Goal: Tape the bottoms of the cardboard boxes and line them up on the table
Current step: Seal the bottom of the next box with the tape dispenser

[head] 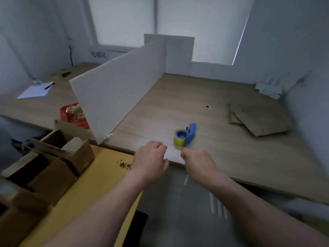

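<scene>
A blue tape dispenser with a yellowish tape roll lies near the front edge of the wooden table. Flattened cardboard boxes lie stacked at the table's right side. My left hand hovers at the table's front edge, fingers curled, holding nothing. My right hand is beside it, also curled into a loose fist and empty, just in front of the dispenser. Several assembled brown boxes stand at the lower left on a yellow surface.
A white foam divider runs from the front edge to the back of the table, with another panel at the back. Left of the divider are a red bin, paper and a pen. A wall bounds the right.
</scene>
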{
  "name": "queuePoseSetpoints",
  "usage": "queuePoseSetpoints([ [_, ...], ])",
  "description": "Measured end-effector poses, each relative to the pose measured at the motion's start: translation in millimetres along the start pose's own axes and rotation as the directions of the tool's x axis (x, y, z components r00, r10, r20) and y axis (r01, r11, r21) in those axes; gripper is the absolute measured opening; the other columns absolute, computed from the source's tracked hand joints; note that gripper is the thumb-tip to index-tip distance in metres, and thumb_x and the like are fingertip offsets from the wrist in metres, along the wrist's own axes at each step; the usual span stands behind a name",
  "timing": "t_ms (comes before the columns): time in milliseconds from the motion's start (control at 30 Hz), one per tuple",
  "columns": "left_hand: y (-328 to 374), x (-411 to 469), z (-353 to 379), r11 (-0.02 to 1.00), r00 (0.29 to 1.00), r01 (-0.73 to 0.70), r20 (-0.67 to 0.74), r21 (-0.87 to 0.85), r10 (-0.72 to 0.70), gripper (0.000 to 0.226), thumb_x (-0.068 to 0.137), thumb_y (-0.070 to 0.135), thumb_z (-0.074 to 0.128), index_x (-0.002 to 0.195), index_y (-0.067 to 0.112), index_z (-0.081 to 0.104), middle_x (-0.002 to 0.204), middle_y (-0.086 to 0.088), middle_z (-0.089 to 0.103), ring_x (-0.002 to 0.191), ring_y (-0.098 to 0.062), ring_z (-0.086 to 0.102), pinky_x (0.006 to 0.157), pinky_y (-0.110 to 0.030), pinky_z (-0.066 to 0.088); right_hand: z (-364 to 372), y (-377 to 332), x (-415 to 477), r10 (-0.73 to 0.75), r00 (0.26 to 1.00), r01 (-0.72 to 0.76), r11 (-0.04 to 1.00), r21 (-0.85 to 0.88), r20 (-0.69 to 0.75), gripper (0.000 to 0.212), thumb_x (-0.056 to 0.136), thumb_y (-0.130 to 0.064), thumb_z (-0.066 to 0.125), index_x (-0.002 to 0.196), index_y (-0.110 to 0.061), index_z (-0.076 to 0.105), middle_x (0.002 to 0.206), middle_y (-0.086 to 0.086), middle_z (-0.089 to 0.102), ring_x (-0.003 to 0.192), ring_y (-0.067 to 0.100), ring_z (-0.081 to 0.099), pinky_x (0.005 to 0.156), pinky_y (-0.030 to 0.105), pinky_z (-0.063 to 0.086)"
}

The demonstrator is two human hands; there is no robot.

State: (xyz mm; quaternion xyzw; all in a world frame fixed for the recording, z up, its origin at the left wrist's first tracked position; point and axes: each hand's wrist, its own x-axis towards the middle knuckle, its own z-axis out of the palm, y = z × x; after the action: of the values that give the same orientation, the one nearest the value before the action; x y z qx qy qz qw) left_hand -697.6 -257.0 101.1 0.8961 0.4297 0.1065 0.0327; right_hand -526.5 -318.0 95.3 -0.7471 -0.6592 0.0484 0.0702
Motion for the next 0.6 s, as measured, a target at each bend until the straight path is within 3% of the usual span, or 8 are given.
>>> queuePoseSetpoints([
  [67, 8, 20, 7, 0.999, 0.998, -0.054, 0.02, 0.0, 0.054, 0.037, 0.09, 0.039, 0.053, 0.119, 0.017, 0.062, 0.125, 0.001, 0.061, 0.121, -0.021, 0.053, 0.092, -0.039, 0.05, -1, 18, 1, 0.022, 1.0, -0.022, 1.0, 0.023, -0.009, 0.023, 0.094, -0.012, 0.05, 0.111, -0.015, 0.065, 0.104, 0.012, 0.07, 0.1, 0.036, 0.062, 0.077, 0.039, 0.049],
  [167, 24, 49, 15, 0.992, 0.99, -0.129, 0.047, -0.012, 0.13, 0.039, 0.09, 0.039, 0.054, 0.12, 0.017, 0.062, 0.126, 0.0, 0.061, 0.119, -0.023, 0.054, 0.089, -0.04, 0.05, -6, 42, 5, 0.092, 0.996, -0.092, 0.995, 0.044, 0.003, 0.019, 0.093, -0.025, 0.053, 0.098, -0.013, 0.066, 0.101, 0.01, 0.07, 0.098, 0.032, 0.061, 0.075, 0.038, 0.045],
  [333, 58, 106, 31, 0.977, 0.974, -0.214, 0.074, -0.009, 0.214, 0.035, 0.09, 0.039, 0.051, 0.116, 0.019, 0.061, 0.127, 0.003, 0.059, 0.116, -0.02, 0.053, 0.087, -0.035, 0.047, -20, 94, 17, 0.179, 0.982, -0.176, 0.983, 0.056, -0.058, 0.019, 0.093, -0.038, 0.057, 0.093, -0.019, 0.057, 0.093, 0.001, 0.062, 0.088, 0.023, 0.058, 0.073, 0.037, 0.049],
  [467, 89, 160, 51, 0.966, 0.964, -0.257, 0.075, -0.003, 0.256, 0.036, 0.09, 0.038, 0.051, 0.118, 0.018, 0.061, 0.124, 0.002, 0.06, 0.115, -0.021, 0.053, 0.086, -0.036, 0.047, -19, 149, 45, 0.214, 0.97, -0.203, 0.974, 0.101, -0.117, 0.01, 0.093, -0.026, 0.052, 0.084, -0.022, 0.05, 0.09, 0.0, 0.056, 0.081, 0.021, 0.053, 0.068, 0.036, 0.044],
  [533, 105, 191, 63, 0.963, 0.96, -0.27, 0.079, -0.013, 0.27, 0.039, 0.091, 0.038, 0.052, 0.122, 0.017, 0.061, 0.126, 0.0, 0.06, 0.118, -0.022, 0.053, 0.089, -0.038, 0.048, -19, 182, 61, 0.224, 0.966, -0.211, 0.972, 0.106, -0.129, 0.003, 0.091, -0.019, 0.051, 0.089, -0.021, 0.052, 0.093, 0.0, 0.056, 0.084, 0.022, 0.053, 0.068, 0.035, 0.043],
  [600, 122, 221, 72, 0.961, 0.957, -0.276, 0.092, -0.017, 0.276, 0.041, 0.091, 0.038, 0.053, 0.123, 0.014, 0.061, 0.128, -0.002, 0.061, 0.12, -0.025, 0.054, 0.091, -0.04, 0.049, -18, 217, 78, 0.22, 0.966, -0.206, 0.973, 0.108, -0.137, 0.012, 0.09, -0.015, 0.051, 0.099, -0.019, 0.057, 0.102, 0.001, 0.059, 0.09, 0.023, 0.055, 0.071, 0.034, 0.044],
])
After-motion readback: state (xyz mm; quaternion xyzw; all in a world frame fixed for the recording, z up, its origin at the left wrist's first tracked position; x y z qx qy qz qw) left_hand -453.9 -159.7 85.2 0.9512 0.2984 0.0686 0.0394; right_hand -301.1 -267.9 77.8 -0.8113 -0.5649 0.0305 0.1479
